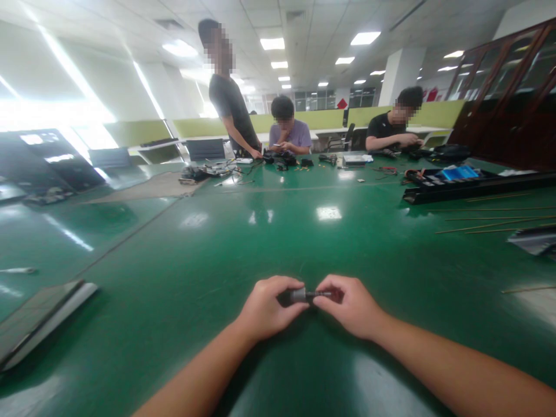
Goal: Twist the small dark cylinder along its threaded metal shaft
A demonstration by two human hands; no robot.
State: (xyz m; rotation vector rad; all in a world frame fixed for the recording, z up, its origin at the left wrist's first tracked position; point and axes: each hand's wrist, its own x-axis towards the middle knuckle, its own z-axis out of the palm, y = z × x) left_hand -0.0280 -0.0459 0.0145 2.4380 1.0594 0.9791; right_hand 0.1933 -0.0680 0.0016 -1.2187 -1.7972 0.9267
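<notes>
Near the table's front middle, my left hand (270,307) pinches a small grey cylinder (298,295) between thumb and fingers. A thin dark shaft (319,294) runs from the cylinder's right end toward my right hand (354,304). The right thumb and fingertips close around that shaft, which lies in line with the cylinder. Whether the two parts are joined I cannot tell. Both hands are low over the green tabletop (243,243). The fingers hide part of the cylinder and of the shaft.
A dark flat panel or device (39,318) lies at the left. To the right are thin rods (499,220) and a long black tray (486,186) with a blue item. Across the table, one person (234,107) stands and two sit, among cables and small parts.
</notes>
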